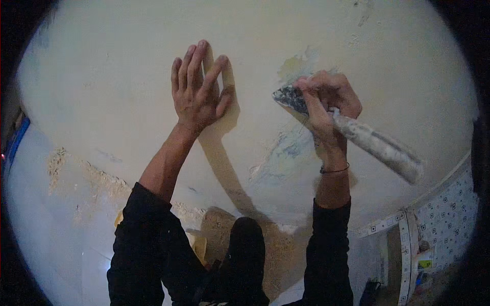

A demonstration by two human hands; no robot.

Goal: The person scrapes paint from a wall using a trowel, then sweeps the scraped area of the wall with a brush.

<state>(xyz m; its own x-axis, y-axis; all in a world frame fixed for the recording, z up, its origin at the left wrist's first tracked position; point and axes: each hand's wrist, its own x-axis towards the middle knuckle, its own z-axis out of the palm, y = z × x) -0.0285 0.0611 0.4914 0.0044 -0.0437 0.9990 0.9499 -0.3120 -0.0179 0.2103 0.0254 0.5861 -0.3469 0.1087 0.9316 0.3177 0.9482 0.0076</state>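
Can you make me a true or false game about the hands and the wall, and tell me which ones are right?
1. The right hand holds a trowel. True.
2. The left hand is curled into a fist. False: it is open, fingers stretched out, palm toward the pale wall.
3. The trowel's handle points to the upper left of the picture. False: it points to the lower right.
4. Both sleeves are black. True.
5. A thin dark band is on the left wrist. False: it is on the right wrist.
6. The wall has a bluish patch below the trowel's blade in the picture. True.
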